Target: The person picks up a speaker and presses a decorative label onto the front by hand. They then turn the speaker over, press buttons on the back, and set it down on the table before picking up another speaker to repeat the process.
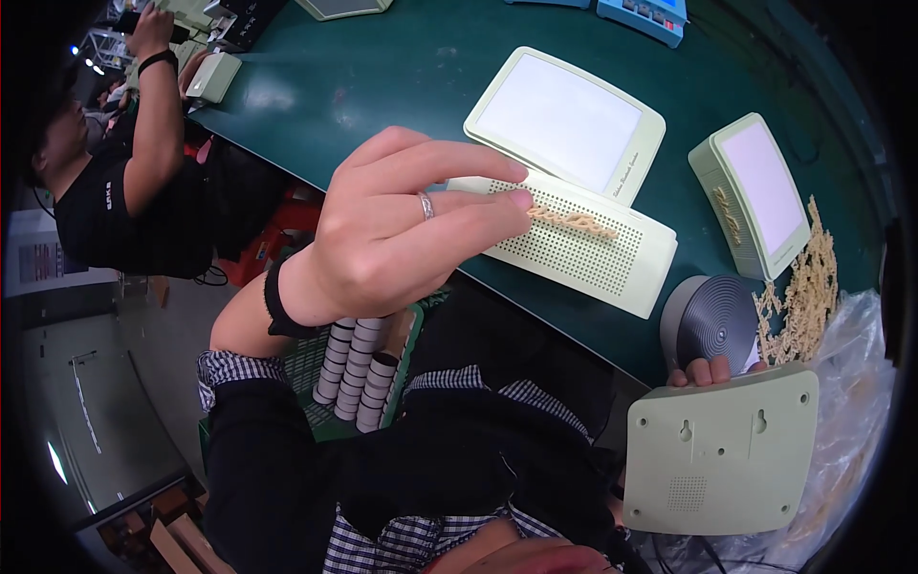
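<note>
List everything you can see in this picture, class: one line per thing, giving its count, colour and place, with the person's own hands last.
table: one, dark green, upper half
pale green cases, screen up: two, centre and right
perforated panel: one, cream, centre, table edge
gold script badge: one, on the perforated panel
loose gold badges: a pile, right
round ribbed disc: one, grey, right
back cover: one, pale green, lower right
ring stacks: several, white and black, green crate
co-worker: one, black shirt, upper left
left hand: one, ringed, fingertips on badge
right hand: one, holds back cover
</note>
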Demonstrator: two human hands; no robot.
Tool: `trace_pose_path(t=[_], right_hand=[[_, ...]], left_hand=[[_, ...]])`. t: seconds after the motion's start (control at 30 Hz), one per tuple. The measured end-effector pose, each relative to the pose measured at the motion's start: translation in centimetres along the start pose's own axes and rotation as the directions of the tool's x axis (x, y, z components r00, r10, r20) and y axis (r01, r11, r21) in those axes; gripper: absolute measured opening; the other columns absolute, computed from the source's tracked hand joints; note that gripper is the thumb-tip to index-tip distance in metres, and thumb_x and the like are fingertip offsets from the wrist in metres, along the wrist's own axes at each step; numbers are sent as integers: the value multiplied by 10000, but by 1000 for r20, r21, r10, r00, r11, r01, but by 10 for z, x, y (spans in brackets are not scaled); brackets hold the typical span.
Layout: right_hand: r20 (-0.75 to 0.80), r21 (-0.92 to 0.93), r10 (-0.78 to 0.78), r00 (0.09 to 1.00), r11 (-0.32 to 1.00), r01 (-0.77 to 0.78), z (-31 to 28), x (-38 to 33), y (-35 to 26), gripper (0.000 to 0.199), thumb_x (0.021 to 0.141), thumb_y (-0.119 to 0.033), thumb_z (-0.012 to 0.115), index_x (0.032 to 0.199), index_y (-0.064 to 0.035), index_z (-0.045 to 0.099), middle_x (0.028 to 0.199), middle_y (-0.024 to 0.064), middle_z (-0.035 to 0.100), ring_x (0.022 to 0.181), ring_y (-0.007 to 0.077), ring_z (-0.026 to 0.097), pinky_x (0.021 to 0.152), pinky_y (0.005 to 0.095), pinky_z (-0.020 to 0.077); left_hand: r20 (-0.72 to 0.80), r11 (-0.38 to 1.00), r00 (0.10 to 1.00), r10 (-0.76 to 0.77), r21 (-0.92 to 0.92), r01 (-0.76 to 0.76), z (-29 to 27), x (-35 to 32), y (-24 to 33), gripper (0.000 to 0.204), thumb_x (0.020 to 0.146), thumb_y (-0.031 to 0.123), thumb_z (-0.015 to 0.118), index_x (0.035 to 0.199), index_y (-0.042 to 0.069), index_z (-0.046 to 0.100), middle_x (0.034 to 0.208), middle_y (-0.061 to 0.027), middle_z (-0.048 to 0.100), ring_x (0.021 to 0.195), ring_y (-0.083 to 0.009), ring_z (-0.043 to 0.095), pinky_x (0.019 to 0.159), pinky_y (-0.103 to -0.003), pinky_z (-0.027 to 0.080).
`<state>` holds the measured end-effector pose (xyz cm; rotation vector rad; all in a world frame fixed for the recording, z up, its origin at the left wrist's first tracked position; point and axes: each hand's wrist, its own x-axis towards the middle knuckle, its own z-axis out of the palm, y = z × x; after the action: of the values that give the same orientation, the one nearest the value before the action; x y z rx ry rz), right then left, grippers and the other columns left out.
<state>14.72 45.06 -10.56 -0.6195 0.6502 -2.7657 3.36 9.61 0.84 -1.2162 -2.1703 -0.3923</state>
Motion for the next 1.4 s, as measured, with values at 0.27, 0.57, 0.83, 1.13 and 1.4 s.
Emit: trace_pose_path(t=[0.27, 0.57, 0.83, 1.13, 1.4], right_hand=[[51, -42, -36, 998, 998, 38, -1, 0, 4, 533, 1020, -469, 372, 1525, -333, 275, 1264, 149, 451, 1175, 282, 436, 1046, 508, 316], [82, -92, -40, 996, 995, 48, 0, 4, 2, 540, 1019, -479, 373, 1526, -324, 272, 1207, 144, 470, 1104, 280, 452, 1013, 501, 341], [3, -131, -67, 998, 989, 67, 3, -6, 3, 568, 1015, -519, 347, 1537, -322, 241, 1155, 134, 463, 997, 264, 436, 985, 487, 356], [81, -138, -43, 996, 989, 53, -6, -3, 3, 569, 1020, -513, 338, 1545, -323, 229, 1177, 145, 460, 1013, 268, 440, 998, 487, 357], [-6, -140, -3, 1000, 990, 3, -2, -5, 1, 558, 1031, -501, 314, 1550, -322, 218, 1184, 137, 458, 1044, 265, 437, 1000, 483, 357]], left_hand=[[165, 989, 983, 75, 113, -94, -12, 5, 11, 76, 786, 92, 691, 857, 73, 674, 856, -24, 722, 951, -159, 685, 613, -261, 460], [267, 981, 954, 140, 94, -170, -21, -4, 13, 191, 845, 130, 650, 1026, 74, 626, 1037, -65, 706, 1047, -170, 651, 671, -240, 465], [472, 990, 881, 0, -126, 67, -37, -8, 1, 349, 916, 59, 514, 1261, 9, 542, 1229, -141, 650, 1057, -214, 646, 759, -304, 481], [419, 960, 908, -8, -250, 124, -33, -13, -4, 442, 846, -49, 472, 1279, 1, 541, 1274, -132, 634, 1082, -256, 639, 799, -344, 472], [521, 980, 852, 51, -189, 57, -40, -4, -6, 429, 820, -72, 511, 1235, 29, 473, 1255, -151, 643, 1133, -274, 623, 782, -338, 484]])
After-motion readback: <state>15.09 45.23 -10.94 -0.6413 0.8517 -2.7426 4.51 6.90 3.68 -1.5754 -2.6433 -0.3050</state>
